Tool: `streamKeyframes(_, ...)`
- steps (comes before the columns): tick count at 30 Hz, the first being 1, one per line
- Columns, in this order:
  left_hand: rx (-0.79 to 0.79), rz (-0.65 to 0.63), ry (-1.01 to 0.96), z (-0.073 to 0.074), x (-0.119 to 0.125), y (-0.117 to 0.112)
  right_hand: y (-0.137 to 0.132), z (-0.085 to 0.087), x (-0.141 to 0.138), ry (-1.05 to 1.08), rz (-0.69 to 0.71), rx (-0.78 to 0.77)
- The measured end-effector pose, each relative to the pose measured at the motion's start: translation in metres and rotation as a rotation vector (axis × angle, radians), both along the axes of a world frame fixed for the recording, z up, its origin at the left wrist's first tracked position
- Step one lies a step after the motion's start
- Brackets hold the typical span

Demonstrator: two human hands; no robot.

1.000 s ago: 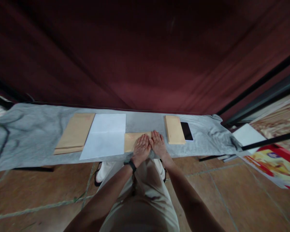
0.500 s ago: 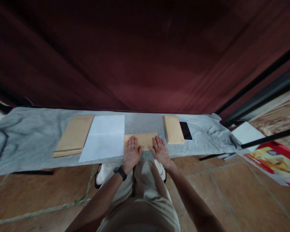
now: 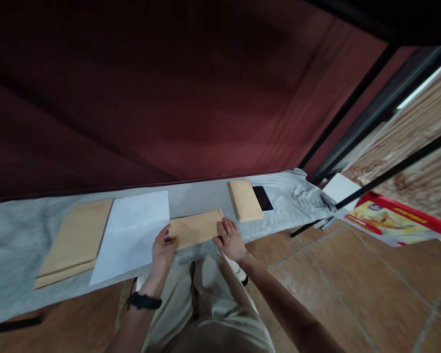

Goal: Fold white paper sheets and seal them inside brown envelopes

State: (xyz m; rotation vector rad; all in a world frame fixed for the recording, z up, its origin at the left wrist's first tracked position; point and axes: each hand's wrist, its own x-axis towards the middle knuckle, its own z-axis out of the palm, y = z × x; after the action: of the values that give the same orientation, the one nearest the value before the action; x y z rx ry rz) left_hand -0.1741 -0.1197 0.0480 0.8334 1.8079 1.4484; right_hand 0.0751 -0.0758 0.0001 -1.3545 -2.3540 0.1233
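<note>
A brown paper envelope (image 3: 195, 229) lies crosswise on the grey cloth in front of me. At its left end my left hand (image 3: 163, 249) pinches the edge between thumb and fingers. My right hand (image 3: 232, 239) rests on the right end, palm down with its fingers stretched out. Left of the envelope are white paper sheets (image 3: 135, 230), and beyond them larger brown envelopes (image 3: 75, 235). A stack of brown envelopes (image 3: 246, 200) sits to the right, beside a dark-screened phone or tablet (image 3: 262, 198).
The narrow bench (image 3: 202, 192) is covered in grey cloth, with a dark red curtain (image 3: 191, 122) behind it. Black metal bars (image 3: 347, 108) stand at the right. A red and yellow printed box (image 3: 393, 218) is low at the right, above a tiled floor (image 3: 316, 279).
My left hand has gone from lying flat on the envelope to pinching its left end. My right hand stays flat near the right end. The camera view has turned to the right.
</note>
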Motion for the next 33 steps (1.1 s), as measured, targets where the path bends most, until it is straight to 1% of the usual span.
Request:
streamKeyframes(3, 0.04, 0.034, -0.174, 0.022, 0.002, 0.006, 0.004, 0.008, 0.005, 0.023, 0.037, -0.035)
streamKeyframes(5, 0.088, 0.043, -0.256, 0.041, 0.007, 0.011, 0.007, 0.012, 0.01, 0.056, 0.089, -0.062)
streamKeyframes(7, 0.139, 0.021, -0.328, 0.063, 0.015, 0.016, 0.011, 0.016, 0.014, 0.132, 0.109, -0.11)
streamKeyframes(8, 0.162, -0.002, -0.362, 0.072, 0.019, 0.019, 0.014, 0.017, 0.017, 0.199, 0.094, -0.142)
streamKeyframes(10, 0.225, -0.045, -0.43, 0.088, 0.027, 0.024, 0.021, 0.02, 0.022, 0.41, 0.009, -0.208)
streamKeyframes(12, 0.266, -0.069, -0.47, 0.094, 0.033, 0.027, 0.031, 0.024, 0.028, 0.698, -0.122, -0.264)
streamKeyframes(13, 0.263, -0.071, -0.473, 0.093, 0.036, 0.028, 0.037, 0.027, 0.032, 0.843, -0.187, -0.287)
streamKeyframes(15, 0.204, -0.077, -0.453, 0.085, 0.04, 0.027, 0.047, 0.032, 0.043, 1.078, -0.289, -0.327)
streamKeyframes(16, 0.159, -0.085, -0.44, 0.078, 0.041, 0.026, 0.052, 0.034, 0.05, 1.155, -0.333, -0.342)
streamKeyframes(18, 0.072, -0.115, -0.416, 0.063, 0.043, 0.023, 0.059, 0.037, 0.065, 1.239, -0.435, -0.357)
streamKeyframes(21, -0.015, -0.146, -0.381, 0.043, 0.044, 0.016, 0.068, 0.036, 0.088, 1.267, -0.553, -0.354)
streamKeyframes(23, -0.041, -0.156, -0.361, 0.035, 0.043, 0.012, 0.072, 0.032, 0.1, 1.26, -0.589, -0.35)
streamKeyframes(27, -0.058, -0.17, -0.34, 0.03, 0.039, 0.007, 0.081, 0.024, 0.112, 1.229, -0.646, -0.362)
streamKeyframes(30, -0.063, -0.166, -0.336, 0.026, 0.035, 0.004, 0.085, 0.02, 0.114, 1.197, -0.67, -0.357)
streamKeyframes(33, -0.052, -0.139, -0.306, 0.017, 0.031, 0.002, 0.086, 0.019, 0.115, 1.145, -0.686, -0.335)
